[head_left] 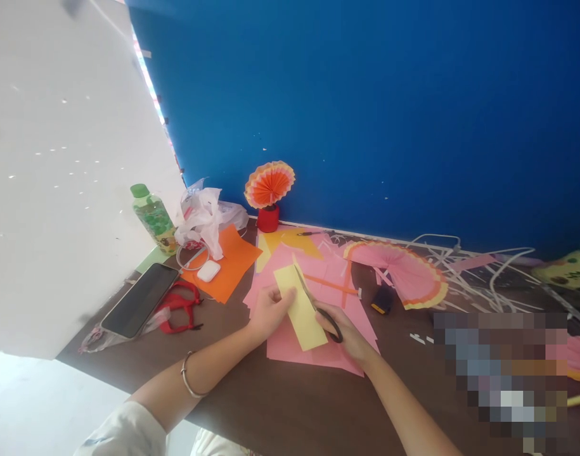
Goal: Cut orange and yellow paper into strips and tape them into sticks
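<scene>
The left hand (269, 315) is pinching a pale yellow paper (309, 324) between the thumb and the fingers, at its left edge. The right hand (349, 334) is closed around the black handle of the scissors (336, 326), and the blades point to the far side, along the right edge of the yellow paper. This paper is held above several pink sheets (290, 349), which are lying near the middle of the brown tabletop (256, 405). On the left, an orange sheet (239, 256) carries a small white case (208, 271), and nearer there are a phone (141, 299) and a red strap (181, 324). Farther left, a bottle (153, 218) with a green cap stands beside a white plastic bag (206, 212). At the far side, in front of the blue wall (366, 114), a round pleated paper piece (269, 183) in orange, pink and yellow rises above a red holder (268, 220). On the right lies a pink pleated fan (413, 272) with an orange and yellow border, and a small dark object (383, 299) is just beside it.
</scene>
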The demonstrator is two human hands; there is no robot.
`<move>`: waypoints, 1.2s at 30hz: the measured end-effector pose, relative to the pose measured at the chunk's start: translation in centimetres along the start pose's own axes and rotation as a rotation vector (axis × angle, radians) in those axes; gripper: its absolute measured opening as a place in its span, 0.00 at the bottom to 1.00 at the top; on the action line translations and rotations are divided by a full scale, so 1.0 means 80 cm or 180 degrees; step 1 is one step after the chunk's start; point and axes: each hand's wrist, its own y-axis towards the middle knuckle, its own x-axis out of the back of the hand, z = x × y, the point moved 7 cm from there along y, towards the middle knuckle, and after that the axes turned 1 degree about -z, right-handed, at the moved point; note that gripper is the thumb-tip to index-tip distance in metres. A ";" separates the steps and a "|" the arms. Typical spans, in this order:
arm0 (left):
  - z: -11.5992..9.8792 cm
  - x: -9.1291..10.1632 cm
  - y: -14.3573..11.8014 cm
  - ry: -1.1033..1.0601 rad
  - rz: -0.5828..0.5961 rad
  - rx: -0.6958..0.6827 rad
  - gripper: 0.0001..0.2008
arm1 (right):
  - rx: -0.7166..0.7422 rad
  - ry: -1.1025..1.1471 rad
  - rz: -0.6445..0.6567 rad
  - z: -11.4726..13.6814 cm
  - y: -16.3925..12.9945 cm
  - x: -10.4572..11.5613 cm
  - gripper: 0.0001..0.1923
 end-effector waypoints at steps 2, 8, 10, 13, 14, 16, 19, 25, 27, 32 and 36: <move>-0.002 -0.001 0.000 -0.0055 0.0007 0.0017 0.17 | 0.0020 -0.0011 -0.0013 -0.001 0.001 0.000 0.21; -0.006 -0.004 -0.002 -0.0202 0.0054 0.0141 0.17 | 0.0127 0.0057 0.0036 -0.001 0.000 -0.002 0.21; -0.005 -0.003 -0.002 -0.0191 0.0021 0.0179 0.17 | 0.0109 0.0041 0.0071 0.001 0.000 -0.003 0.20; -0.002 -0.001 -0.001 -0.0167 0.0017 0.0181 0.17 | 0.0064 0.0000 0.0063 0.002 -0.001 -0.003 0.19; 0.000 -0.001 0.000 -0.0160 0.0013 0.0178 0.17 | 0.0051 -0.0007 0.0050 0.002 -0.001 -0.003 0.19; 0.002 0.001 0.000 -0.0152 -0.0002 0.0177 0.17 | 0.0043 -0.0013 0.0037 0.002 -0.001 -0.003 0.19; 0.005 0.002 0.001 -0.0166 -0.0002 0.0169 0.17 | 0.0082 0.0009 0.0029 0.002 -0.001 -0.003 0.18; 0.007 0.003 0.003 -0.0175 -0.0012 0.0168 0.16 | 0.0151 0.0136 0.0108 0.002 0.000 -0.006 0.16; 0.006 0.003 0.003 -0.0171 -0.0010 0.0167 0.16 | 0.0132 0.0118 0.0098 0.000 0.000 -0.005 0.16; 0.004 0.001 0.003 -0.0215 0.0014 0.0112 0.15 | 0.0106 0.0068 0.0073 -0.006 0.003 -0.003 0.15; 0.005 0.001 0.003 -0.0193 0.0044 0.0092 0.16 | 0.0158 0.0069 0.0055 -0.007 0.003 -0.001 0.15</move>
